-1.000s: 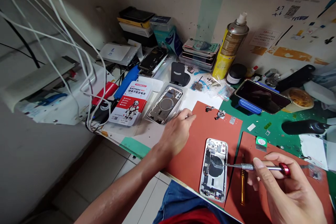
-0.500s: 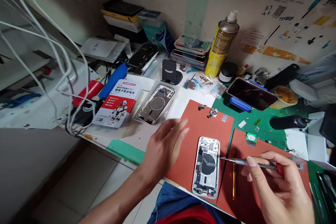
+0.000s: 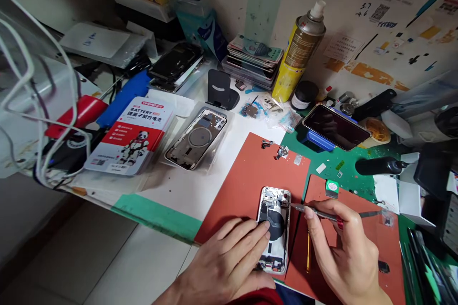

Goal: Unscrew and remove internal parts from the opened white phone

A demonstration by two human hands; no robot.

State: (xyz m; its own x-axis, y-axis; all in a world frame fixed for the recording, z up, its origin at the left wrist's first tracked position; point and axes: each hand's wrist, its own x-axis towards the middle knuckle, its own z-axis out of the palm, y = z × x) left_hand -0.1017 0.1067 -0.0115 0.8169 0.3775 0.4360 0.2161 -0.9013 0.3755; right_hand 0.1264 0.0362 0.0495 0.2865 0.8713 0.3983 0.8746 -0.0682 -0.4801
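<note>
An opened phone (image 3: 279, 248) lies on the red-brown mat, its inner parts and a black round pad exposed. My left hand (image 3: 232, 257) rests with outstretched fingers over the phone's lower left side. In my right hand (image 3: 343, 252) is a thin metal pry tool (image 3: 318, 213) with a knurled grip and a red section. Its tip is at the upper right inside the phone, near the camera corner; whether it touches a part I cannot tell. A gold screwdriver (image 3: 308, 252) lies just left of my right hand.
Small phone parts (image 3: 282, 151) sit on the mat's upper end. A phone back housing (image 3: 198, 138) and a battery box (image 3: 130, 138) are to the left. Behind stand a yellow spray can (image 3: 298, 55) and a propped phone (image 3: 334, 126). White cables (image 3: 39, 105) hang at left.
My left hand came down from the air onto the phone. My right hand brought the pry tool's tip from the phone's right edge to inside its upper right part. The view shifted.
</note>
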